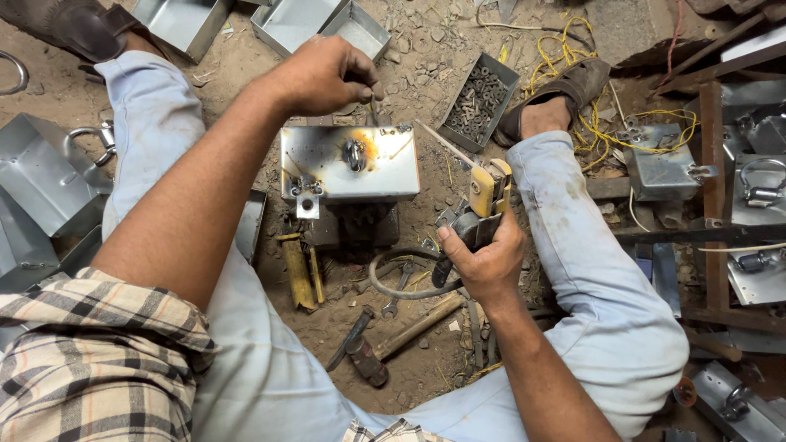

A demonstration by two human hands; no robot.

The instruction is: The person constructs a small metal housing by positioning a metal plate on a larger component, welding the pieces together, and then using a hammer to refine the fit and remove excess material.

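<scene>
The right hand (485,260) is gripping the welding holder (483,205), fist closed; the left hand (327,75) is pinching what is probably a small pin at the box's (350,164) far edge, mid-floor, so keeping it steady matters.

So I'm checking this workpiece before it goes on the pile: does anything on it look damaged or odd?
Yes. The shiny metal box has a dark burn patch with an orange-brown scorch ring around the fitting at its middle; the rest of the sheet is clean. The right hand holds an electrode holder; the left hand pinches a thin rod above the box.
</scene>
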